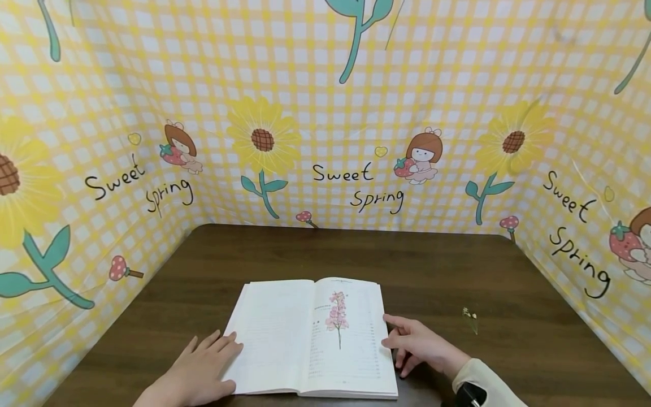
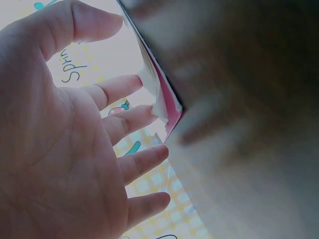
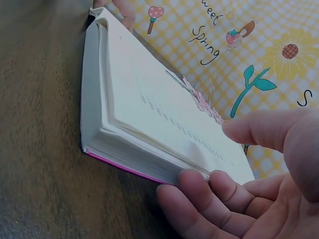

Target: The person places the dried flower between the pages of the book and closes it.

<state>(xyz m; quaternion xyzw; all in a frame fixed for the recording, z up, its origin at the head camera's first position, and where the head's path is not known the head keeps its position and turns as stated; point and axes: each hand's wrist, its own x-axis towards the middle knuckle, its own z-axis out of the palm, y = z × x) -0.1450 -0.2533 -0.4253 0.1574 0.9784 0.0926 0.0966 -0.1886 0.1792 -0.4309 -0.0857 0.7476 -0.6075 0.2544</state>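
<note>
An open book [image 1: 269,333] lies on the table, its left page nearly blank and its right page printed with lines of text. Flat on that right page is a sprig of pink flowers [image 1: 338,319] with a thin stem. My left hand [image 1: 195,364] rests along the book's left edge, fingers straight and spread, fingertips at the page edges. At the opposite edge is my right hand [image 1: 422,345]. Its fingers [image 3: 194,191] touch the side of the page block, while the thumb [image 3: 239,130] stands over the page, apart from them.
A small sprig with white blossoms [image 1: 472,319] lies on the dark wooden table [image 1: 305,254], right of the book. Yellow checked cloth [image 1: 330,113] with flower prints walls in the table at the back and both sides.
</note>
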